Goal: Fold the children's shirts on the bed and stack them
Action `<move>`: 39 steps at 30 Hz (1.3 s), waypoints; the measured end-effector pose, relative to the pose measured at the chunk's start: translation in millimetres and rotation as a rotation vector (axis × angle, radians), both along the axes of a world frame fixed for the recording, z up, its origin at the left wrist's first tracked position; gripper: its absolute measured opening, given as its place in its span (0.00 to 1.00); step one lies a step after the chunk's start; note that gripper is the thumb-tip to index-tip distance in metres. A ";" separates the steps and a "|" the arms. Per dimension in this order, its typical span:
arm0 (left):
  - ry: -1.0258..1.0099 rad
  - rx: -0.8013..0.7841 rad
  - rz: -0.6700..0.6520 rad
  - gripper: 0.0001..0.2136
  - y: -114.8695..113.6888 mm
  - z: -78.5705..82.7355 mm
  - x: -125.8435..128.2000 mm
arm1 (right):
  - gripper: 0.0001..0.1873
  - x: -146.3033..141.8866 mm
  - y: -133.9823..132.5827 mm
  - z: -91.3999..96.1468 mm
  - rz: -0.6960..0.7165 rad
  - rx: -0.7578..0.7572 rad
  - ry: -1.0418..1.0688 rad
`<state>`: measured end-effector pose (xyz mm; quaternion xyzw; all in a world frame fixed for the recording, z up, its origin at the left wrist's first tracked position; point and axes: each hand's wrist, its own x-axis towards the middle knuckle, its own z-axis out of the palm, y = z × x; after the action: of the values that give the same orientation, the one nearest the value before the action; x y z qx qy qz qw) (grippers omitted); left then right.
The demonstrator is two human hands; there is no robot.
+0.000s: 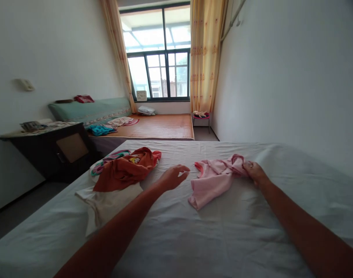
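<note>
A crumpled pink shirt (pixel 212 183) lies on the white sheet (pixel 176 239), its right end bunched up. My right hand (pixel 254 172) grips that bunched end with closed fingers. To the left of the shirt, my left hand (pixel 175 177) hovers with fingers curved and apart, holding nothing. Further left is a loose heap of clothes: a rust-red garment (pixel 115 173) with a yellow print lies over a cream-coloured garment (pixel 112 202). A multicoloured piece (pixel 99 166) shows behind them. My left forearm hides part of the cream garment.
Beyond the sheet's far edge stands a bed with a brown mat (pixel 165 125), a blue cloth (pixel 101 130) and other clothes on it. A dark cabinet (pixel 57 146) is at the left. A white wall (pixel 295 77) runs along the right, near a small stool (pixel 201 116).
</note>
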<state>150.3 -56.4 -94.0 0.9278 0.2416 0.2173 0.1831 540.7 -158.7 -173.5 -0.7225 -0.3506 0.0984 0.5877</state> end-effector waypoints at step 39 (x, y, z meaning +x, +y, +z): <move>-0.808 -0.699 0.336 0.17 47.4 -54.3 12.8 | 0.12 -52.3 -22.7 20.6 0.463 0.064 -0.343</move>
<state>163.1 -9.1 -148.3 0.6036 0.3545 0.4886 0.5208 488.3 -181.4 -152.9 -0.6105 -0.6033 0.0953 0.5042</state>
